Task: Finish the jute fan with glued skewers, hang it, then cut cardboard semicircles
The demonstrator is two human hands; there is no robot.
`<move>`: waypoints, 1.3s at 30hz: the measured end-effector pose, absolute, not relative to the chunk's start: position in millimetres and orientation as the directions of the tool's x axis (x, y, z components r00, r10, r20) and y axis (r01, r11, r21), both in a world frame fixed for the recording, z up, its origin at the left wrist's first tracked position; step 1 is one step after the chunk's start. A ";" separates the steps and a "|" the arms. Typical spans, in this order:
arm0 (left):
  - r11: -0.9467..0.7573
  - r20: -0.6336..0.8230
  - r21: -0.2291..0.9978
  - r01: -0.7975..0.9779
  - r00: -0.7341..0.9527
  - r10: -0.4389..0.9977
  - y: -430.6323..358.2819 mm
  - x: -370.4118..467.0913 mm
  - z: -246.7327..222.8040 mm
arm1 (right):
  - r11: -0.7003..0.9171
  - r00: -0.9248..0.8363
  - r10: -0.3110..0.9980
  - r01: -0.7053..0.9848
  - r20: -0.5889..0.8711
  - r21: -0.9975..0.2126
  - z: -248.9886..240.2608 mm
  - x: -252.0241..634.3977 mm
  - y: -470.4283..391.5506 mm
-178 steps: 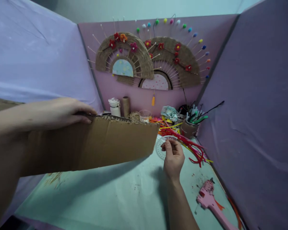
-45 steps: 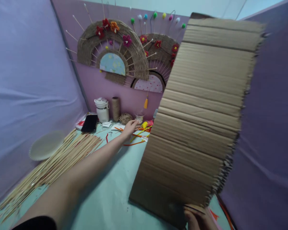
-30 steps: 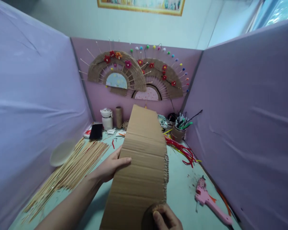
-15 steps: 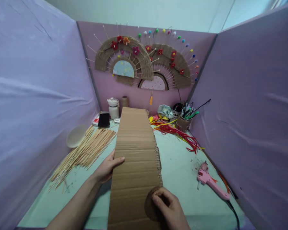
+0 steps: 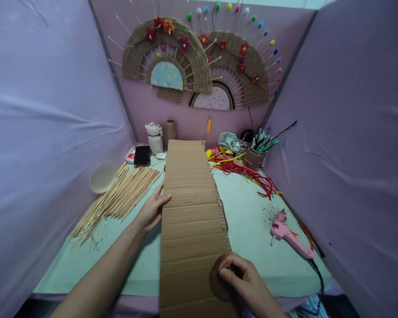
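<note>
A long strip of corrugated cardboard (image 5: pixel 192 212) stretches away from me over the table, its right edge ragged. My left hand (image 5: pixel 152 210) grips its left edge, with the thumb on top and the other fingers partly hidden beside or beneath it. Near the strip's close end, my right hand (image 5: pixel 243 276) pinches a flat, round brown disc (image 5: pixel 216 280) against the cardboard's right side. The fingers cover part of the disc, and I cannot make out its exact kind.
Thin wooden sticks (image 5: pixel 119 194) and a pale bowl (image 5: pixel 102 177) lie left. A pink glue gun (image 5: pixel 290 238) with a cord rests right. Behind are red pipe cleaners (image 5: pixel 248 174), a tool pot (image 5: pixel 254 158), a white-lidded jar (image 5: pixel 154 138) and decorated fans (image 5: pixel 166 48) on the wall.
The view has tilted down, showing the table's front edge. The cardboard's near end, the disc and my right hand appear slightly farther right. My left hand appears higher along the strip's edge.
</note>
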State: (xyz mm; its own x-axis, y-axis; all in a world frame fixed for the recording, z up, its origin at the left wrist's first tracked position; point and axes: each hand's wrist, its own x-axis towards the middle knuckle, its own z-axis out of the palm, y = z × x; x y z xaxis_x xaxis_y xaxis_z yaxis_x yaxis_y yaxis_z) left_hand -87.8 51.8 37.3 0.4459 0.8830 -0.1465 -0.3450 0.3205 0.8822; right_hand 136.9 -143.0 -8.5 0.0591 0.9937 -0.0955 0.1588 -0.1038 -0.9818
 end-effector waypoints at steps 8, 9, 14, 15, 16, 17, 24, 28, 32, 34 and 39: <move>0.301 -0.121 0.895 -0.329 0.470 0.875 67.7 -81.1 43.9 | -0.094 0.076 0.994 0.152 -0.083 -0.984 -16.5 135.8 -133.2; 0.301 -0.126 0.899 -0.318 0.470 0.873 71.9 -78.8 44.4 | -0.098 0.080 0.993 0.154 -0.087 -0.983 -17.1 135.8 -130.6; 0.294 -0.127 0.906 -0.304 0.467 0.875 101.8 -65.1 34.2 | -0.106 0.133 0.987 0.134 -0.088 -0.985 -16.2 137.8 -111.3; 0.291 -0.123 0.906 -0.307 0.468 0.875 108.8 -62.7 30.6 | -0.096 0.145 0.986 0.128 -0.077 -0.987 -15.8 138.9 -106.3; 0.286 -0.116 0.908 -0.307 0.471 0.875 115.9 -60.4 27.3 | -0.085 0.154 0.986 0.122 -0.066 -0.989 -15.7 140.3 -101.0; 0.279 -0.108 0.910 -0.306 0.474 0.874 123.1 -58.2 24.4 | -0.075 0.165 0.985 0.114 -0.055 -0.991 -15.7 141.9 -95.6; 0.220 -0.077 0.933 -0.284 0.440 0.895 172.9 -37.4 16.8 | -0.051 0.287 0.957 0.018 -0.044 -0.999 -16.1 152.2 -64.8; 0.216 -0.084 0.940 -0.264 0.435 0.897 198.7 -22.0 8.4 | -0.030 0.464 0.885 0.005 -0.024 -1.000 -13.5 163.1 -57.7; 0.193 -0.061 0.948 -0.253 0.451 0.891 217.5 -12.1 -1.8 | -0.001 0.649 0.760 0.041 0.025 -0.999 -9.5 171.9 -58.2; 0.186 -0.042 0.945 -0.268 0.465 0.884 223.6 -9.3 -4.7 | 0.015 0.646 0.764 -0.022 -0.003 -1.000 -9.3 169.3 -60.4; 0.186 -0.037 0.941 -0.284 0.458 0.888 230.6 -3.9 -7.3 | -0.053 0.386 0.898 -0.379 -0.210 -0.924 -14.9 144.8 -63.3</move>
State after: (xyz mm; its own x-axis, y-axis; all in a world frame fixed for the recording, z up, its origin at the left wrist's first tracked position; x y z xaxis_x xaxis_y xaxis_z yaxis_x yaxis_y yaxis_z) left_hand -3.9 230.6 -7.3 0.4579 0.8882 -0.0368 -0.2843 0.1855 0.9406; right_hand 144.8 -63.3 -14.9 0.3862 0.8982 -0.2097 -0.3794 -0.0526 -0.9237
